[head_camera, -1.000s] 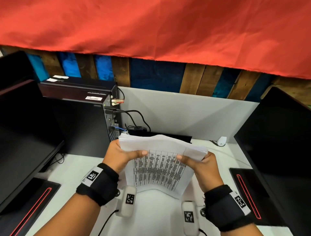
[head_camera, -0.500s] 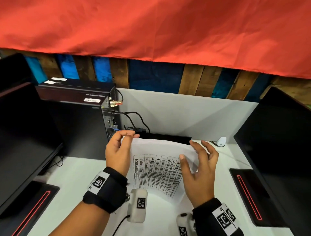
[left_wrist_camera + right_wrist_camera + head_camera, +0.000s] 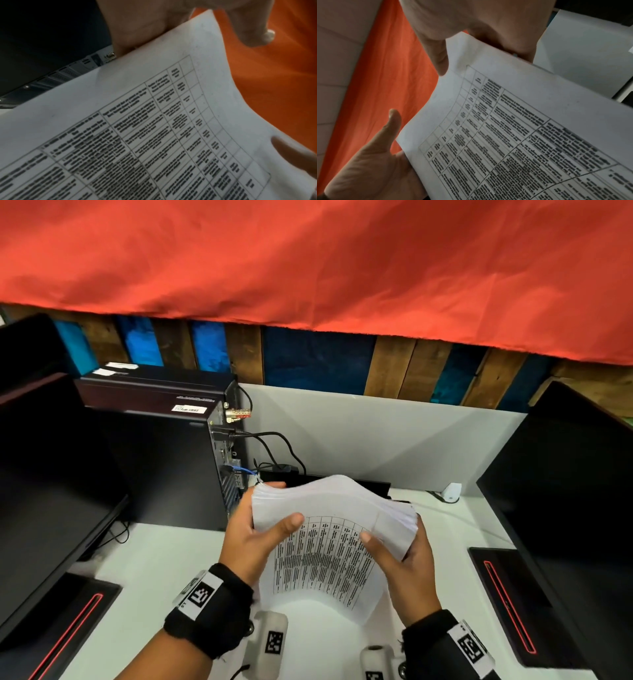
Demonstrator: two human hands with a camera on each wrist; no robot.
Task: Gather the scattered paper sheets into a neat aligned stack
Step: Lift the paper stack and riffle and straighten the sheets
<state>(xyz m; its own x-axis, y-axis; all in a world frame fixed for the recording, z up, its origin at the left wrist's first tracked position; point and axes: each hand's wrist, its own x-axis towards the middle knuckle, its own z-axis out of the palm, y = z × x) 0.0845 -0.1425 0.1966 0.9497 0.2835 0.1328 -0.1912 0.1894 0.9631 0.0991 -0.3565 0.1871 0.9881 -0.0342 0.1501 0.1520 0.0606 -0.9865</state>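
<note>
A stack of white paper sheets (image 3: 329,508) stands upright over the white desk (image 3: 164,559), its front sheet printed with a table and bowed toward me. My left hand (image 3: 255,537) grips the stack's left edge, thumb across the front and fingers behind. At the right edge my right hand (image 3: 409,563) grips it the same way. The top edges fan slightly at the right. The left wrist view shows the printed sheet (image 3: 154,121) under my left hand (image 3: 140,27). The right wrist view shows the sheet (image 3: 522,121) under my right hand (image 3: 471,20).
A black computer tower (image 3: 164,446) with cables stands at left, close to the stack. Black monitors flank the desk at left (image 3: 51,474) and right (image 3: 565,508). A white partition (image 3: 376,433) closes the back, with red cloth (image 3: 308,261) hanging above.
Half a second ago both hands had opened and the stack sat lower against the desk. Both hands now grip its side edges again and the stack is raised.
</note>
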